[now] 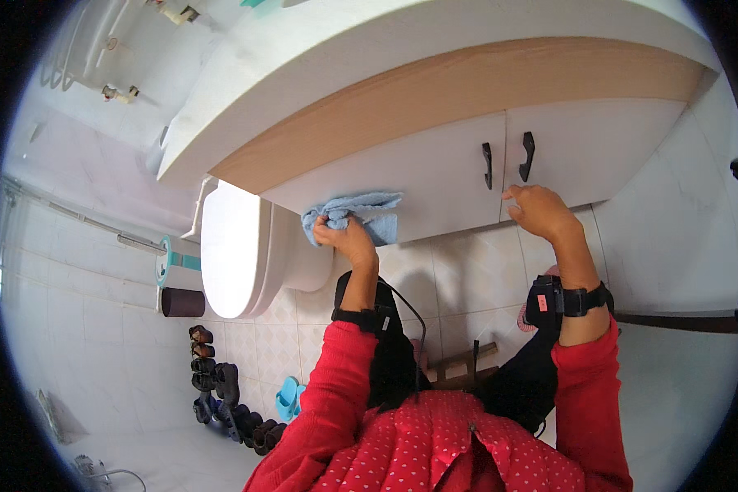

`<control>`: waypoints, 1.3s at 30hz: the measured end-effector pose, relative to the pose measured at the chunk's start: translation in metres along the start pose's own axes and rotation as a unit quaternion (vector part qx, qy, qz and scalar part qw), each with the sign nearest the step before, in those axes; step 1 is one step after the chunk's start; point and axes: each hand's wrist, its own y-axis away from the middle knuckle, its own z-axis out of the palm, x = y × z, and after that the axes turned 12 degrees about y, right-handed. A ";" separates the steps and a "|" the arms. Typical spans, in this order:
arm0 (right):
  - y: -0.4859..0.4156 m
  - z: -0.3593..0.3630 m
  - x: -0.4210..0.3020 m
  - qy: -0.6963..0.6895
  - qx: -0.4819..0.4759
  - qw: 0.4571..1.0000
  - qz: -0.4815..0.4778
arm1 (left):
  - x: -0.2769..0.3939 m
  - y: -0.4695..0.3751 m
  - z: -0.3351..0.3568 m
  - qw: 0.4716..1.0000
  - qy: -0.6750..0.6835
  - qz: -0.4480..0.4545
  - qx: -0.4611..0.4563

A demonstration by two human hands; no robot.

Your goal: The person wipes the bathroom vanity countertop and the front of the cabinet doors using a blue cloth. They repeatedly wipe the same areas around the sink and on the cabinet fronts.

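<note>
My left hand (352, 241) grips a light blue terry cloth (369, 203), bunched under the fingers. The cloth lies against the lower left part of a white cabinet door (433, 178), close to the toilet. My right hand (544, 212) is at the lower part of the other white door (596, 144), just below its black handle (527, 157). It holds nothing, and its thumb and forefinger are apart; whether the fingertips touch the door cannot be told. A second black handle (487, 166) is on the left door. Both doors look closed.
A white toilet (234, 246) with its lid down stands left of the cabinet. Above the doors run a wood-grain panel (443, 86) and a pale countertop edge (406, 46). Shoes (226, 384), blue slippers (288, 396) and a dark bin (183, 302) are at left. A low wooden stool (464, 363) is beneath me.
</note>
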 end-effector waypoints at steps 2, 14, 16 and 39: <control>0.001 -0.001 0.002 0.010 0.024 1.000 -0.004 | -0.017 0.004 0.010 0.995 0.018 -0.093 0.016; 0.006 -0.006 0.011 -0.028 0.053 0.998 0.009 | -0.094 0.050 0.060 0.703 0.375 -0.595 -0.106; 0.005 -0.005 0.013 -0.028 0.040 0.999 0.016 | -0.089 0.054 0.064 0.687 0.359 -0.624 -0.102; 0.010 -0.013 0.022 -0.029 0.018 0.998 0.051 | 0.187 0.090 0.067 0.876 0.153 0.273 -0.368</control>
